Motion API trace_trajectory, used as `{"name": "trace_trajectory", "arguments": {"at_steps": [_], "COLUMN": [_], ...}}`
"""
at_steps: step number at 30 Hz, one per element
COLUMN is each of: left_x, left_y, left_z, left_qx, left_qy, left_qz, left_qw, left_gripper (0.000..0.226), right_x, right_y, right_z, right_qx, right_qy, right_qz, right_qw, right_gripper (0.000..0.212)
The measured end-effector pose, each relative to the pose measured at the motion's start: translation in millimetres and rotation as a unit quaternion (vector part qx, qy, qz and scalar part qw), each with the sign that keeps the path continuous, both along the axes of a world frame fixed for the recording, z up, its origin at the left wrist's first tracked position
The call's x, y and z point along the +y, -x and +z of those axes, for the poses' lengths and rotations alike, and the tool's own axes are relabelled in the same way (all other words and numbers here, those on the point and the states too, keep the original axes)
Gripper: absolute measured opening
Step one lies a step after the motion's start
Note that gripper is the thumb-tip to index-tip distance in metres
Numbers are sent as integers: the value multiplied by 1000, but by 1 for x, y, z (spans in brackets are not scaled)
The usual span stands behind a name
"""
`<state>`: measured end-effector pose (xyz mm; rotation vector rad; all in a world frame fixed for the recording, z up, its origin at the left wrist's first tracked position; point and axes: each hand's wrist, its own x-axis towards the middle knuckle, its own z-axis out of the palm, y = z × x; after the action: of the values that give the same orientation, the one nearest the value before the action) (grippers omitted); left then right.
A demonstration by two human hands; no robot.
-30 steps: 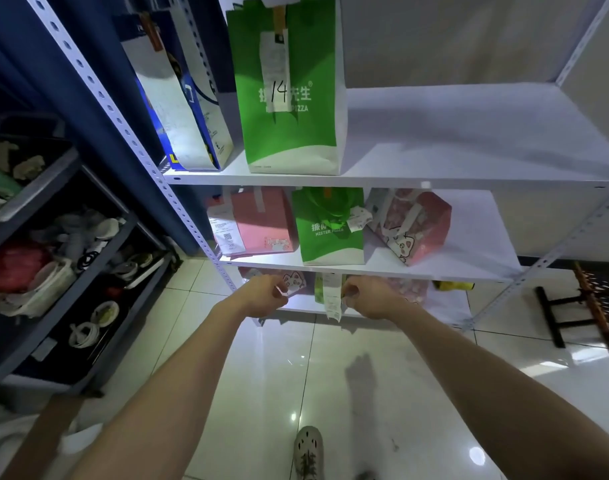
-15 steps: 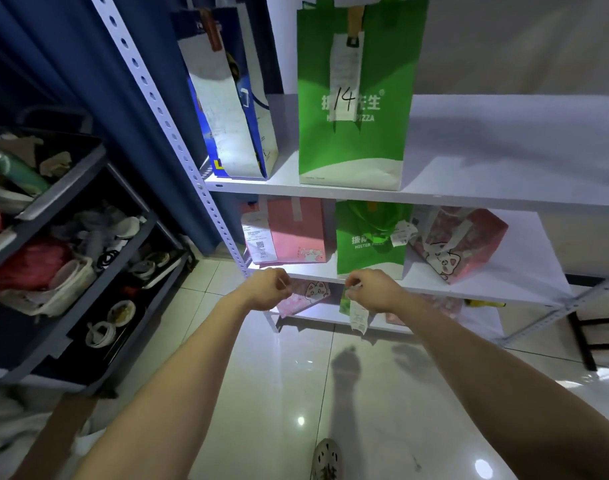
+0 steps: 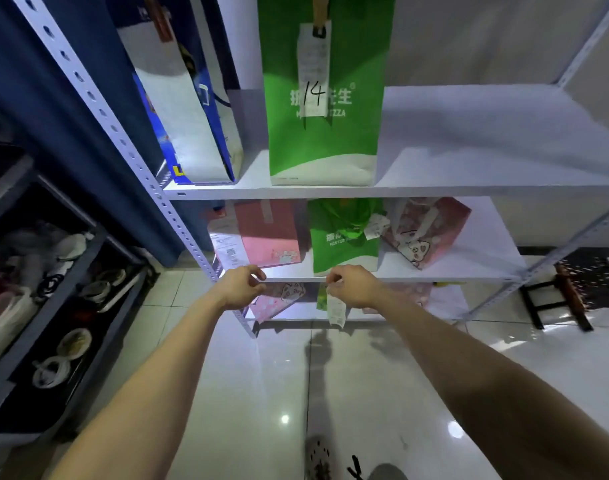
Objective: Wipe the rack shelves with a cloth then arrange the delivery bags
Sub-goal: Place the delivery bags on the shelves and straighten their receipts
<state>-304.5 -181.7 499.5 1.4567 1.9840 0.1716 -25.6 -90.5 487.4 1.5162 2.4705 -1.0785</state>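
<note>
Bag-arranging seems underway: a receipt (image 3: 336, 310) is pinched in the right hand (image 3: 356, 286) just below the middle shelf (image 3: 452, 273), the left hand (image 3: 241, 286) is curled on nothing visible, so probably a bag gets picked next.

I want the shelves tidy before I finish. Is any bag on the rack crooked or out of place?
Yes. On the middle shelf, the pink cat bag at the right leans tilted, while the pink bag and green bag beside it stand upright. On the bottom shelf, another pink bag also lies slanted.
</note>
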Motion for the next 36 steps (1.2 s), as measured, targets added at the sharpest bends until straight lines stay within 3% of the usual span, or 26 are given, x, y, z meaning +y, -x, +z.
{"name": "trace_trajectory", "arguments": {"at_steps": [9, 16, 24, 32, 36], "left_x": [68, 93, 69, 27, 28], "left_y": [-78, -143, -191, -195, -185], "left_z": [-12, -34, -85, -192, -259], "left_qx": [-10, -18, -58, -66, -55], "left_qy": [-30, -37, -28, 17, 19], "left_qz": [-98, -106, 5, 106, 167], "left_qw": [995, 994, 998, 992, 984], "left_gripper": [26, 24, 16, 9, 17], "right_x": [14, 33, 46, 35, 39], "right_y": [-94, -158, -188, -160, -139], "right_z": [0, -23, -95, -186, -247], "right_qx": [-26, -34, -43, -21, -22], "right_qy": [-15, -6, 35, 87, 94], "right_qz": [-102, -138, -60, -14, -9], "right_qw": [994, 990, 997, 996, 995], "right_gripper": [24, 25, 24, 27, 30]}}
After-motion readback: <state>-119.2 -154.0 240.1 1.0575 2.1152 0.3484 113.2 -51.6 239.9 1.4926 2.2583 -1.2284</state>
